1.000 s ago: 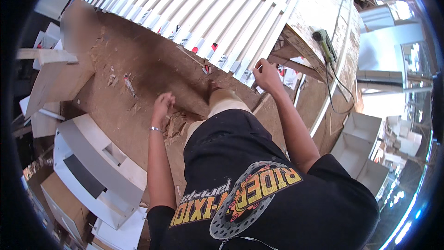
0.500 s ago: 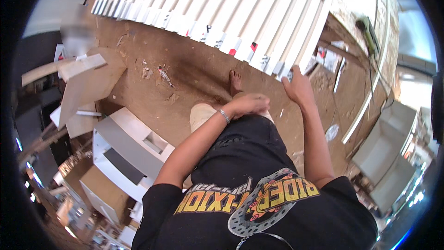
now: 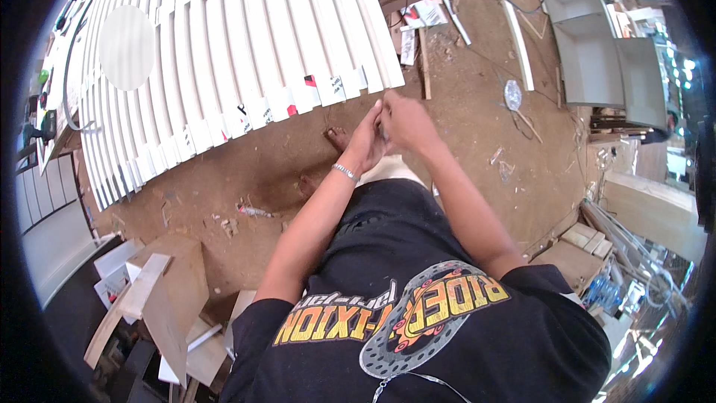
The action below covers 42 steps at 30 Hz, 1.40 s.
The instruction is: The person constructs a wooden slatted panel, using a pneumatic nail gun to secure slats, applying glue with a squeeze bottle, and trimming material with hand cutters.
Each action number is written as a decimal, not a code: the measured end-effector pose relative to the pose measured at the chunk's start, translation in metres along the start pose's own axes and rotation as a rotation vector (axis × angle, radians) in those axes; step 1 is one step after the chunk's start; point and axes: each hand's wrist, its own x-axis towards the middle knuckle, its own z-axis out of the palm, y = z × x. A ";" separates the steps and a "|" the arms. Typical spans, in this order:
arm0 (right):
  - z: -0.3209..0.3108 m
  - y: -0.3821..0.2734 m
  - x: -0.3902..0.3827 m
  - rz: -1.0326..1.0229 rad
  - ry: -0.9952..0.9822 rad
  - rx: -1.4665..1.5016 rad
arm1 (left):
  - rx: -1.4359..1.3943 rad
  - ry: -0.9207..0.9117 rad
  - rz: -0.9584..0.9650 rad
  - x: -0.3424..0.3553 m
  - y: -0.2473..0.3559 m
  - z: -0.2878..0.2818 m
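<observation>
My left hand (image 3: 365, 140), with a bracelet at its wrist, and my right hand (image 3: 410, 125) meet in front of my body. They are beside the near right corner of a row of long white slats (image 3: 298, 37). The left fingers press together against the right hand. The right fingers are curled in, and whatever lies between the hands is hidden or too small to make out. The slats lie side by side, with white and red printed film or tape on their near ends. My fingertips are close to the end of the rightmost slat; I cannot tell whether they touch it.
Bare feet (image 3: 337, 136) stand on the brown dirt floor (image 3: 477, 194), near scattered scraps. Cut wooden panels (image 3: 175, 291) lean at the lower left. Grey open cabinet boxes (image 3: 589, 52) stand at the right. A long white strip (image 3: 514, 30) lies on the ground beyond my right hand.
The view has turned right, so the slats appear further left. My right hand has left the slat corner, and my left hand has risen from my lap to meet it.
</observation>
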 end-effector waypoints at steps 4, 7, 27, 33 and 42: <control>-0.002 -0.022 -0.042 -0.043 -0.119 0.073 | -0.088 -0.150 -0.072 -0.022 -0.018 -0.038; -0.001 -0.038 -0.060 -0.224 -0.228 0.176 | -0.199 -0.031 -0.022 -0.046 -0.016 -0.063; 0.004 -0.031 0.071 -0.176 -0.021 -0.233 | -0.076 0.126 0.035 -0.070 0.000 -0.110; 0.007 -0.037 0.017 -0.136 -0.124 -0.103 | -0.113 -0.016 0.066 -0.024 0.001 -0.070; -0.012 -0.077 0.005 -0.195 -0.224 0.078 | -0.180 -0.030 0.139 -0.059 0.002 -0.110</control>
